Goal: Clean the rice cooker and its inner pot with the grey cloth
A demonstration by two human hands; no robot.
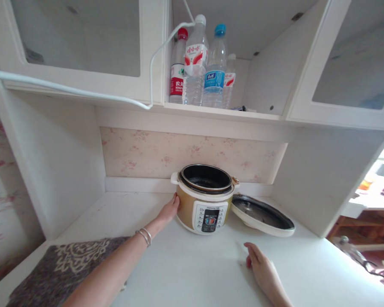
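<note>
An electric pressure cooker with a gold body, white rim and front control panel stands upright on the white counter. Its top is off, so the black inner pot shows. My left hand lies against the cooker's left side below the handle, fingers stretched along the wall and partly hidden. To the cooker's right, the detached lid rests tilted with its dark underside up. My right hand is low in front of the lid, holding nothing, its index finger stretched and the others loosely bent.
A dark patterned cloth lies on the counter at the left, under my left forearm. Several plastic bottles stand on the open shelf above. A white cable hangs across the upper left. White side panels bound the nook.
</note>
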